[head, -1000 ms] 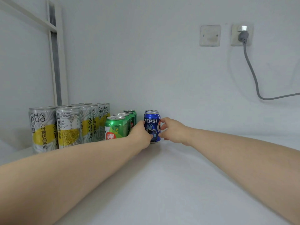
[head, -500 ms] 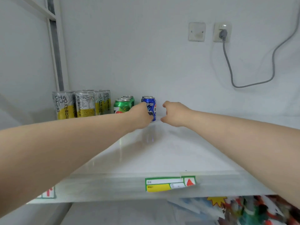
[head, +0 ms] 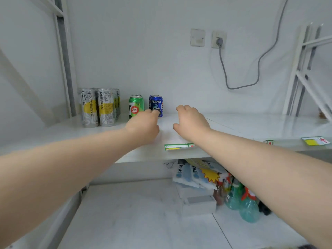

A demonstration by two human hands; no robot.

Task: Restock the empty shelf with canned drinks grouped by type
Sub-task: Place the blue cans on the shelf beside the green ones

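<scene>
On the white shelf (head: 251,126), at its left end, stand tall silver-and-yellow cans (head: 98,106) in rows. Right of them is a row of green cans (head: 136,106), then blue Pepsi cans (head: 156,104) in a row running back toward the wall. My left hand (head: 142,125) hovers just in front of the Pepsi cans, its fingertips overlapping the front can's base; it holds nothing. My right hand (head: 191,122) is further right, apart from the cans, fingers loosely curled and empty.
Price labels (head: 178,146) sit on the shelf's front edge. On the lower shelf lie mask packets (head: 188,175), a white box (head: 199,202) and green spray bottles (head: 248,207). A grey cable (head: 239,87) hangs from a wall socket. White shelf uprights (head: 301,69) stand at the right.
Both hands have let go of the front Pepsi can and drawn back from it. The view has pulled back and down, so the lower shelf shows.
</scene>
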